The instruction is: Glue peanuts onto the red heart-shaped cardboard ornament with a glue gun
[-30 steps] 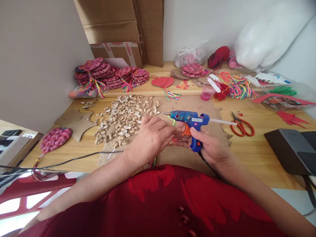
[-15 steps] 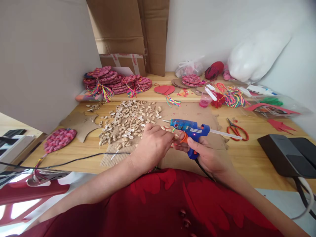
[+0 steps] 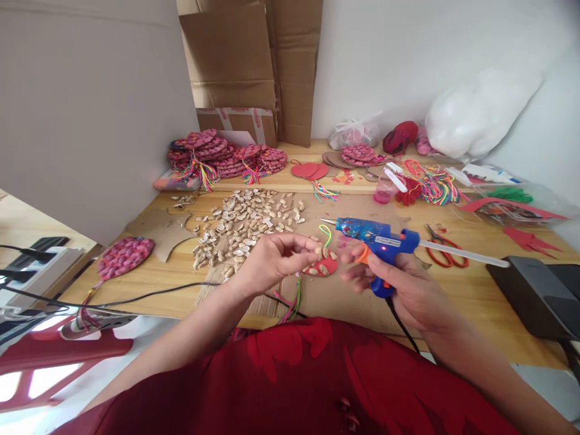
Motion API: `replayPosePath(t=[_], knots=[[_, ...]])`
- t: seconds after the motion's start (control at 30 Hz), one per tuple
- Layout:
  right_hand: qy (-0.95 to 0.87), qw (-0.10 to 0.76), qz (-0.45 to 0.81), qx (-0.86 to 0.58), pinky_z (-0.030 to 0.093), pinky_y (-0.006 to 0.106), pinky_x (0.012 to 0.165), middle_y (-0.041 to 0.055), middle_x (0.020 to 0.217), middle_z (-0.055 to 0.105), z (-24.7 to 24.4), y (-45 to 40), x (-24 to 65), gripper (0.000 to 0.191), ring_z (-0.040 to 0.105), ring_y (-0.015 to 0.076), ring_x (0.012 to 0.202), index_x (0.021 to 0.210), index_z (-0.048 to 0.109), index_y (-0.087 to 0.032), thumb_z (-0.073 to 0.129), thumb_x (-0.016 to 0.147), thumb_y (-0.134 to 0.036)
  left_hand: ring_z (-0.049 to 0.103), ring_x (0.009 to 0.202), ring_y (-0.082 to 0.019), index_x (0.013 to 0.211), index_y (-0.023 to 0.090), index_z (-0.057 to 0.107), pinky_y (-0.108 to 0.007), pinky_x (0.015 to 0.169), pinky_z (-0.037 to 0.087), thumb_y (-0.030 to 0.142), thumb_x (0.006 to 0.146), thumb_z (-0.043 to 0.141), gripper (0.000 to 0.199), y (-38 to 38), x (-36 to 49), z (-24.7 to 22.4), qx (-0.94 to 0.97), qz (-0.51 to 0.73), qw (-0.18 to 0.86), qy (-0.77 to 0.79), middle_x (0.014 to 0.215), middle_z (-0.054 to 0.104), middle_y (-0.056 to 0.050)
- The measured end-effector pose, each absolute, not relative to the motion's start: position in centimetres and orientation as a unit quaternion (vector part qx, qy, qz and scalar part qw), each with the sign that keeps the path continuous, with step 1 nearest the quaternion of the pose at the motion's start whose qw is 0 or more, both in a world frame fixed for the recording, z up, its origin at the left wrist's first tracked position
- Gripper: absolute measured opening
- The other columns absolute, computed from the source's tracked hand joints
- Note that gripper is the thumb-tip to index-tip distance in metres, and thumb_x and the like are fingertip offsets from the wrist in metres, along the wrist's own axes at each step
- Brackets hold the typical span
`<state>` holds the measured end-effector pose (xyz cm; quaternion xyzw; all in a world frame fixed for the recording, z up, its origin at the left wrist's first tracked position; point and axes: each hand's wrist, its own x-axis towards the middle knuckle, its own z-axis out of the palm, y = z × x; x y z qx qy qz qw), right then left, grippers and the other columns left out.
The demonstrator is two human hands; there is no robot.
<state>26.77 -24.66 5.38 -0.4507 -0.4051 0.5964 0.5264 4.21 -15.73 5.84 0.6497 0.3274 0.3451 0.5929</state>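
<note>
Left hand (image 3: 272, 260) right in the centre of the frame, thumb and fingertips pinched together on what looks like a shell (image 3: 319, 250), just at the upper left edge of the red disc (image 3: 333, 266). There sits the disc, low in the middle, over the cardboard (image 3: 344, 296), a few shells on its face and plenty of red showing between them. Green loop (image 3: 330, 232) poking out above it, tassel (image 3: 296, 295) hanging towards my front.

Over on the right of centre, my right hand (image 3: 410, 293) has the gun (image 3: 362, 231): thumb behind the handle, forefinger at the orange trigger (image 3: 363, 254), the other fingers loosely curled and blurred. Am I squeezing? I can't tell from here. Red light on, nozzle (image 3: 328, 221) pointing left, up above the disc and clear of it.

So this is the placing step, by my reading: a shell being set on red. The next move calls for a light, steady press with the pinch, fingertips well away from that nozzle, which may be hot. A supply of loose shells (image 3: 249, 217) lies left of centre, within easy reach.
</note>
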Motion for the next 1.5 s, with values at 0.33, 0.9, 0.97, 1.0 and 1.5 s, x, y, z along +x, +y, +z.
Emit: replayPosePath(t=[0.33,0.9,0.97,1.0,1.5], knots=[[-0.559,0.463,0.505,-0.467,0.04,0.025,0.055,-0.0018,0.068,0.06,7.5,-27.0,26.7,0.026,0.053,0.009,0.056,0.101,0.068,-0.026,0.051,0.101,-0.045,0.054,0.066,-0.012,0.065,0.014,0.066,-0.025,0.067,0.043,0.035,0.071,0.087,0.03,-15.5,3.4,4.6,0.38,0.359,0.826,0.212,0.064,0.055,0.0],[-0.607,0.423,0.416,-0.529,0.044,0.026,0.057,-0.0028,0.064,0.057,6.7,-27.9,26.6,0.026,0.053,0.01,0.055,0.1,0.064,-0.024,0.048,0.102,-0.043,0.054,0.067,-0.012,0.067,0.013,0.073,-0.025,0.072,0.041,0.039,0.07,0.088,0.03,-15.8,3.8,4.6,0.414,0.337,0.813,0.232,0.064,0.061,-0.001],[-0.608,0.418,0.413,-0.534,0.045,0.027,0.057,-0.0023,0.066,0.058,6.8,-27.9,26.6,0.025,0.054,0.0105,0.056,0.098,0.063,-0.024,0.048,0.102,-0.044,0.054,0.066,-0.011,0.067,0.013,0.074,-0.025,0.072,0.041,0.038,0.07,0.088,0.03,-15.9,3.8,4.6,0.41,0.339,0.814,0.232,0.063,0.061,-0.001],[-0.609,0.415,0.411,-0.536,0.046,0.027,0.058,-0.002,0.067,0.059,6.8,-27.9,26.6,0.025,0.054,0.0108,0.056,0.097,0.063,-0.024,0.048,0.102,-0.044,0.054,0.066,-0.011,0.067,0.013,0.074,-0.025,0.072,0.041,0.038,0.07,0.088,0.029,-15.9,3.8,4.6,0.407,0.341,0.815,0.234,0.062,0.061,-0.001],[-0.608,0.409,0.416,-0.539,0.046,0.029,0.06,-0.0005,0.072,0.062,6.8,-27.8,26.6,0.026,0.055,0.0102,0.057,0.095,0.064,-0.022,0.049,0.102,-0.042,0.055,0.066,-0.012,0.067,0.013,0.075,-0.025,0.072,0.041,0.038,0.069,0.089,0.028,-15.8,3.8,4.4,0.4,0.344,0.812,0.248,0.061,0.061,-0.001]])
